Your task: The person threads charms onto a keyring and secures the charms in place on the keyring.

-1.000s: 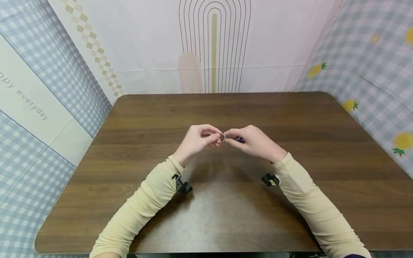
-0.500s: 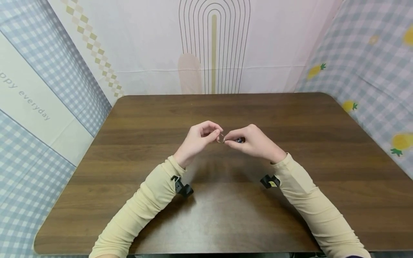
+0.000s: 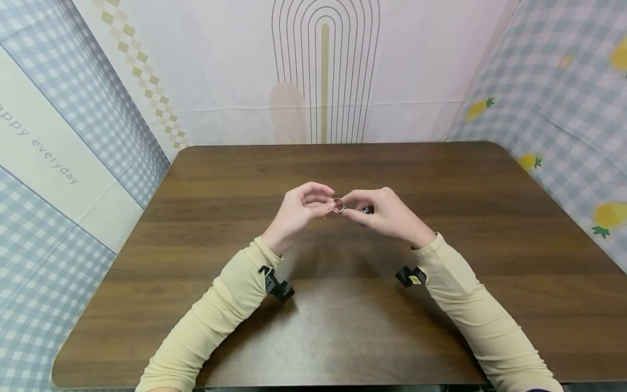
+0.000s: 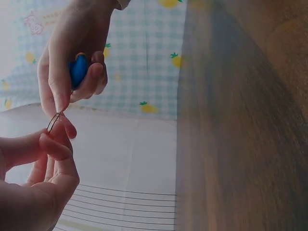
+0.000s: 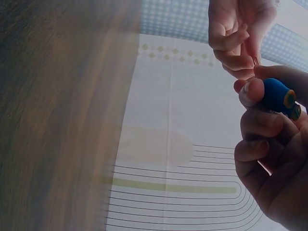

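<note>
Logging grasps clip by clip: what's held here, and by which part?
A ring, pinched at one edge by the left hand; the right hand pinches at its opposite edge, with a blue charm within that hand.

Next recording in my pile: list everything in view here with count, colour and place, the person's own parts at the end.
metal ring: one, metallic, between the fingertips of both hands, above the table
blue trinket: one, blue with orange and green at one end, in the right grip
table: one, brown wood grain, under the hands
back cloth: one, white with dark arch lines, behind the table
left cloth: one, blue-white check with a lettered white panel
right cloth: one, blue-white check with yellow pineapples
wrist cameras: two, black, one at each forearm
sleeves: two, cream, on both arms
left grip: one, bare hand, pinching the ring
right grip: one, bare hand, holding the trinket
</note>
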